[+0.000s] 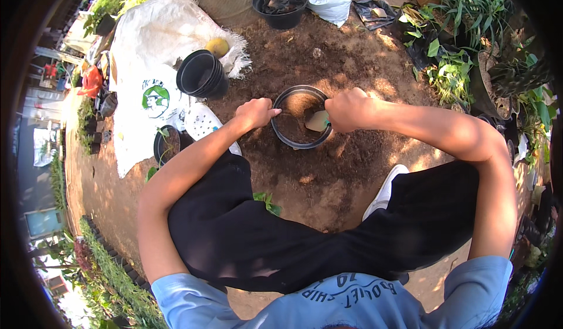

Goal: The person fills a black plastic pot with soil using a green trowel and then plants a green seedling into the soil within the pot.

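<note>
A round black plant pot [302, 146] stands on the soil in front of me, with brown soil [298, 103] inside it. My left hand [256, 113] is closed on the pot's left rim, the thumb lying over the edge. At the right rim my right hand [350, 110] is a fist around the handle of a trowel, most of which the fingers hide. The trowel's pale blade [317, 121] points left into the pot, over the soil.
A stack of black pots [202, 75] stands left by a white sack [141, 41] and a yellow round fruit [217, 47]. Farther off is a black tub [280, 6]. A small potted plant [168, 143] sits by my left arm; leafy plants [457, 76] crowd the right.
</note>
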`<act>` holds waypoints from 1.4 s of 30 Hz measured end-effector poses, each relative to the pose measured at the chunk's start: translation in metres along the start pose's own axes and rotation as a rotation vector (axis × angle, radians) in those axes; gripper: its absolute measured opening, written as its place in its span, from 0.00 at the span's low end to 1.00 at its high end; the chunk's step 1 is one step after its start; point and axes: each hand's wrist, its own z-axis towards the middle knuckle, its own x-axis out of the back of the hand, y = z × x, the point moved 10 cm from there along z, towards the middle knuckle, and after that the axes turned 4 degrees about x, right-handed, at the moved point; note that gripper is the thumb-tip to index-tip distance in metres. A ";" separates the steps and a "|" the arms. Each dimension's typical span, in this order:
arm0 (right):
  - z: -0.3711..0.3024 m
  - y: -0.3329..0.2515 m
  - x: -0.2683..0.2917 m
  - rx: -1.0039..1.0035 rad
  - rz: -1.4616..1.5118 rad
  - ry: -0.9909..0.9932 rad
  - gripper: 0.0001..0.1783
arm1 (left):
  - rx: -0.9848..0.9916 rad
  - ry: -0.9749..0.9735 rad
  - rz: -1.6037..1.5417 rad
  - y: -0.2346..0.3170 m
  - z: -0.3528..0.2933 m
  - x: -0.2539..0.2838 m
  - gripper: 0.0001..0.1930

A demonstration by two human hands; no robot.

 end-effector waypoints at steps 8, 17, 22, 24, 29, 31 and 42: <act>0.016 -0.003 -0.089 0.065 0.324 -0.309 0.18 | 0.024 -0.113 -0.072 -0.005 0.010 -0.015 0.26; -0.016 -0.011 -0.079 -0.244 1.112 -0.426 0.21 | 0.143 -0.271 -0.343 -0.009 0.008 -0.030 0.30; -0.019 -0.043 -0.097 -0.221 1.261 -0.517 0.20 | 0.154 -0.267 -0.363 -0.008 0.006 -0.030 0.29; -0.015 -0.039 -0.084 -0.247 1.497 -0.549 0.19 | 0.181 -0.273 -0.417 -0.007 0.001 -0.029 0.28; -0.027 -0.049 -0.095 -0.306 1.313 -0.505 0.20 | 0.241 -0.327 -0.492 0.001 -0.009 -0.031 0.28; -0.031 -0.055 -0.093 -0.267 1.212 -0.524 0.21 | 0.261 -0.379 -0.499 -0.001 -0.013 -0.043 0.28; -0.022 0.004 -0.023 -0.118 0.582 -0.436 0.26 | 0.206 -0.389 -0.162 -0.002 -0.003 -0.042 0.30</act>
